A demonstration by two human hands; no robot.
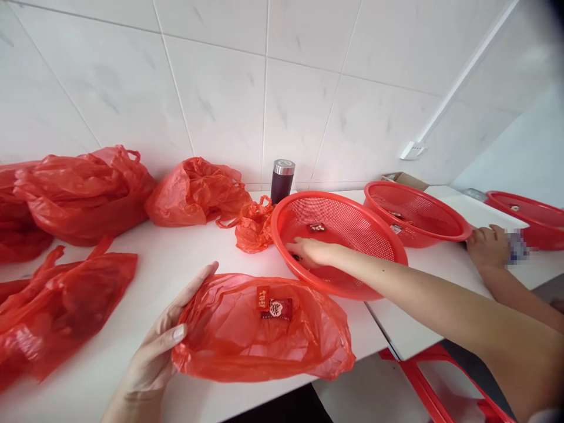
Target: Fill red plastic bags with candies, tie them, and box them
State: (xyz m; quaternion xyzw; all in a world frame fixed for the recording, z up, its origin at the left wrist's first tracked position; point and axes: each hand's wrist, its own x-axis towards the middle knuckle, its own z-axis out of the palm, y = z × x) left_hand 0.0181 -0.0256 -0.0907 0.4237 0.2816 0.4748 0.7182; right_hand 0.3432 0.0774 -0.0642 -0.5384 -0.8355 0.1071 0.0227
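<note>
My left hand [161,341] grips the left edge of an open red plastic bag [220,358], thumb on the near side. Two small wrapped packets lie inside: a narrow red one [263,298] and a dark red one with white print [277,309]. Behind the bag's right part, my right hand [311,251] reaches into a red perforated basket [343,205]. Its fingers are drawn together at a small dark item, partly hidden under them. One more small packet [316,227] lies in the basket beyond my fingers.
Full red bags [88,194] stand at the left, and a small knotted one [254,226] sits near a dark tumbler [282,181]. A second red basket [414,208] is at the right, with another person's hand [488,247] at its rim. A red stool [423,388] stands below the table [176,252].
</note>
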